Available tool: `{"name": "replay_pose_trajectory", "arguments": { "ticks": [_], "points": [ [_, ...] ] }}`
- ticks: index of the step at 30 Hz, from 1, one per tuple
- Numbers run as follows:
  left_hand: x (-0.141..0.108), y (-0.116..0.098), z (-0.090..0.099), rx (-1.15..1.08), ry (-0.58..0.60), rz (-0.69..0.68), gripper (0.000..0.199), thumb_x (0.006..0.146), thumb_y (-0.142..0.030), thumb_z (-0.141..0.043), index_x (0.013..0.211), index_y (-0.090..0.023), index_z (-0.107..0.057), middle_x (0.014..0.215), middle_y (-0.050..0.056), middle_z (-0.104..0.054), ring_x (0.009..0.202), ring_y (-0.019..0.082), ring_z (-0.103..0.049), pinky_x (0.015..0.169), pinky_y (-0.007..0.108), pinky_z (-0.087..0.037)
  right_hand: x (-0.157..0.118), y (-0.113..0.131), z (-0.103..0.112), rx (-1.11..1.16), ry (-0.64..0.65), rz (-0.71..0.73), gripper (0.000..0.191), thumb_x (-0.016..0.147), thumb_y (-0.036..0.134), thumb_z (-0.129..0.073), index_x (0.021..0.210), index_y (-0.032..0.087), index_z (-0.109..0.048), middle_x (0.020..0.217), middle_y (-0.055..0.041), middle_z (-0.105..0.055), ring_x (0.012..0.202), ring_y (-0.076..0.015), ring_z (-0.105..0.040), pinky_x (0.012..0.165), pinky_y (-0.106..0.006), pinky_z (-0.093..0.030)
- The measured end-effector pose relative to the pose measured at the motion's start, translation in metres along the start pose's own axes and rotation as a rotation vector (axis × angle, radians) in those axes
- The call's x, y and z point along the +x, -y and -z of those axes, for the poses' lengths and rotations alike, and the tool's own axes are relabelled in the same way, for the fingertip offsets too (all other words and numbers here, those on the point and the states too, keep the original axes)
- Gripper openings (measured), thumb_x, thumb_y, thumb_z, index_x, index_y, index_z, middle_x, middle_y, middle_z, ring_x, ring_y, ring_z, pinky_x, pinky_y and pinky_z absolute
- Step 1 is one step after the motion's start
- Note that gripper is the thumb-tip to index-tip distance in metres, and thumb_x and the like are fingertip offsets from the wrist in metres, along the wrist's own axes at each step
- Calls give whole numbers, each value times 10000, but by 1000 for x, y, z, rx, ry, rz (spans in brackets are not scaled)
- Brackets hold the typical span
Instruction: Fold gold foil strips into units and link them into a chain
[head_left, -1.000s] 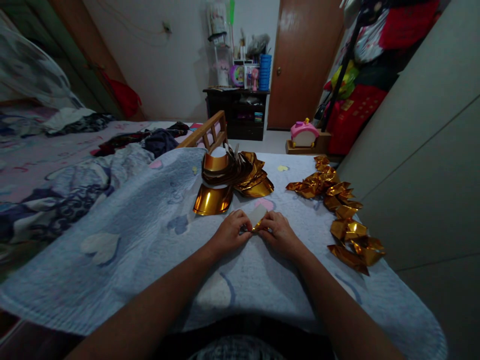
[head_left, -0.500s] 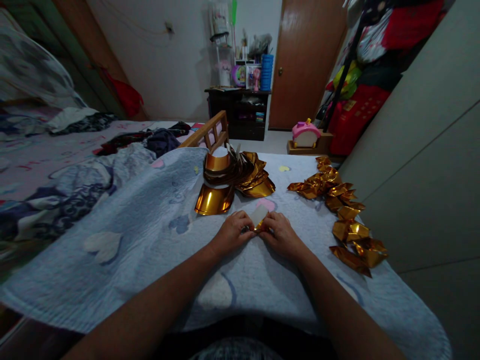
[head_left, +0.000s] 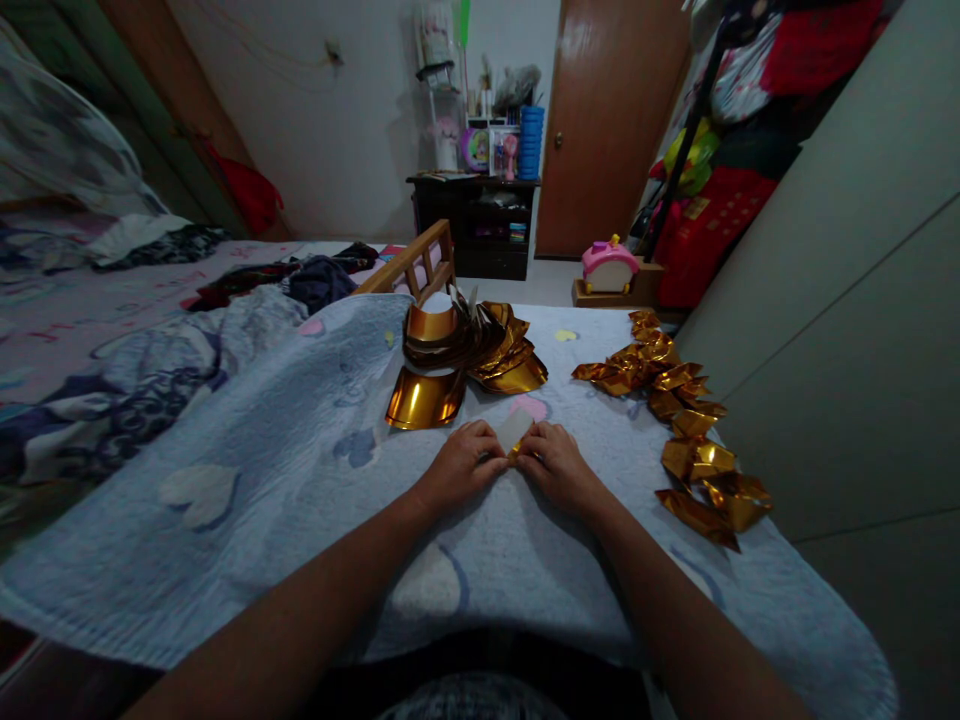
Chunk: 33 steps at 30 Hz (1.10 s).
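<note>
A small piece of paper [head_left: 514, 428], pale on its upper face with a strip of gold along its lower edge, is at the middle of the blanket [head_left: 300, 520], held between two bare hands. The left hand [head_left: 466, 464] grips its left side, fingers curled and thumb pressed in at the lower edge. The right hand [head_left: 558, 468] pinches the right side in the same way, and the thumbs nearly meet at the gold strip. How far the strip is folded is hidden by the fingers.

Just beyond the left hand lies a curved gold sheet [head_left: 425, 398], shiny side up. Behind it and to its right is a fanned pile of gold sheets [head_left: 491, 345], several with pale backs showing. Well apart from the right hand, a row of folded gold pieces [head_left: 694, 455] runs along the right side of the blanket, touching or overlapping one another, with pointed ends.

The blanket is light blue with heart shapes. Past its far left corner stands a wooden rail [head_left: 420, 257], and to the left is a bed [head_left: 176, 285] with rumpled clothes [head_left: 322, 280] on it. Farther back are a dark cabinet [head_left: 474, 232], a brown door [head_left: 611, 130] and a pink toy [head_left: 609, 268] on a brown box [head_left: 646, 285].
</note>
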<state>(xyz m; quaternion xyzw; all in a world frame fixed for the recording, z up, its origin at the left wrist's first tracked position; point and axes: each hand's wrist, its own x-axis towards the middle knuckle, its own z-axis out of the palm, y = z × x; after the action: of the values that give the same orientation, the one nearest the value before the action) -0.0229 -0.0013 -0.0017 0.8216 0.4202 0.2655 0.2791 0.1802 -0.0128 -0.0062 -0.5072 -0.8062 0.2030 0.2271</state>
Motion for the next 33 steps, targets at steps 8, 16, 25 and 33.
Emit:
{"name": "replay_pose_trajectory", "arguments": {
  "ticks": [8, 16, 25, 33],
  "points": [
    [0, -2, -2, 13, -55, 72, 104, 866, -256, -702, 821, -165, -685, 924, 48, -590, 945, 210, -579, 856, 338, -451, 2, 1, -3, -22, 11, -46, 114, 931, 186, -623, 875, 179, -722, 1024, -67, -637, 990, -198, -540, 892, -341, -363],
    [1, -1, -5, 71, -41, 70, 123, 862, -260, -693, 775, -174, -679, 942, 48, -572, 954, 211, -554, 863, 349, -446, 2, 3, -5, -6, -32, -69, 94, 887, 178, -660, 798, 176, -689, 982, -60, -620, 953, -197, -525, 862, -334, -357],
    [0, -5, -4, 105, -43, 66, 128, 842, -258, -706, 746, -177, -678, 935, 48, -571, 959, 214, -544, 864, 353, -448, 3, 3, -6, -24, -50, -79, 93, 870, 158, -660, 781, 180, -668, 965, -63, -621, 940, -200, -521, 845, -329, -360],
    [-1, -6, -5, 145, -40, 87, 148, 875, -259, -651, 756, -175, -674, 941, 53, -570, 942, 216, -541, 860, 366, -439, 7, 3, -7, -47, -57, -106, 120, 839, 164, -693, 725, 183, -660, 925, -60, -627, 899, -199, -522, 805, -322, -354]
  ]
}}
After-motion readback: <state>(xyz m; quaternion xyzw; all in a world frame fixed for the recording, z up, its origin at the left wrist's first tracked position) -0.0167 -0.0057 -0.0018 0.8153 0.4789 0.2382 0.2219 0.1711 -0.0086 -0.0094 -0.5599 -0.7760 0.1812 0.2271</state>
